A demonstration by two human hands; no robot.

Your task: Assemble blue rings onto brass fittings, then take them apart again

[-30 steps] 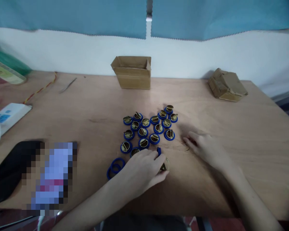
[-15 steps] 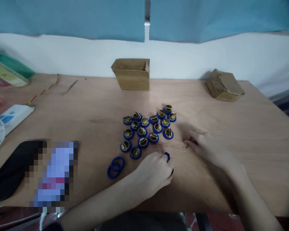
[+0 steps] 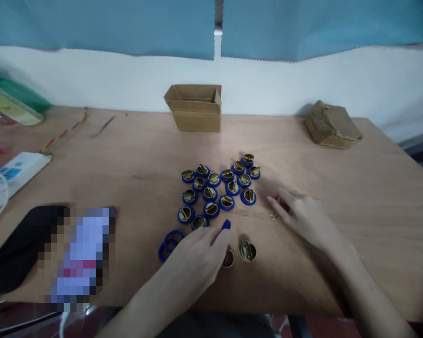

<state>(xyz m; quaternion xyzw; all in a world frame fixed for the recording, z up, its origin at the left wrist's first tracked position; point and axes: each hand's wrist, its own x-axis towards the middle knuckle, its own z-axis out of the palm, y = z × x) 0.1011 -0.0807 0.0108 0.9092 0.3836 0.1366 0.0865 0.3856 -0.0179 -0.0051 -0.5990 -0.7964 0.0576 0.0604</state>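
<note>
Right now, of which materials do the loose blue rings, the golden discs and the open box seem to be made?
Blue rings: probably plastic or rubber, smooth and evenly coloured. Golden discs: likely metal, brass-coloured, with shiny highlights. Open box: apparently cardboard, matt brown, with folded flaps.

Bare hands [image 3: 199,253], bare forearms [image 3: 363,286]

The discs [image 3: 247,252] look like shiny brass-coloured metal, the blue rings [image 3: 174,231] like smooth plastic. The box [image 3: 197,116] is matt cardboard, the desk [image 3: 127,155] smooth grained wood, the curtain [image 3: 102,26] matt cloth.
</note>
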